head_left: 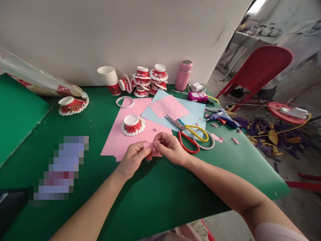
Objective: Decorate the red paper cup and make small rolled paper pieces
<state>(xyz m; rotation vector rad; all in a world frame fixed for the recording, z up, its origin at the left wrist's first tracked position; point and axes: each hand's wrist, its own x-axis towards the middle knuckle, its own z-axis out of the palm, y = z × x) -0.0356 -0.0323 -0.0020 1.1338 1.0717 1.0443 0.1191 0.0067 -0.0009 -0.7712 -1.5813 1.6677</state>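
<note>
Over a green tabletop, left hand and right hand pinch a pink paper slip, each grip closed.

Fingers of the left hand and right hand hide much of the pink paper piece over the table; its full shape cannot be told. Coarse blocks blur the bluish thing toward the table's left side past recognition, and the dark object at the near left is cut off. Lettering on the purple box near the far right corner is too small to read; beyond the right edge, litter blurs together.
</note>
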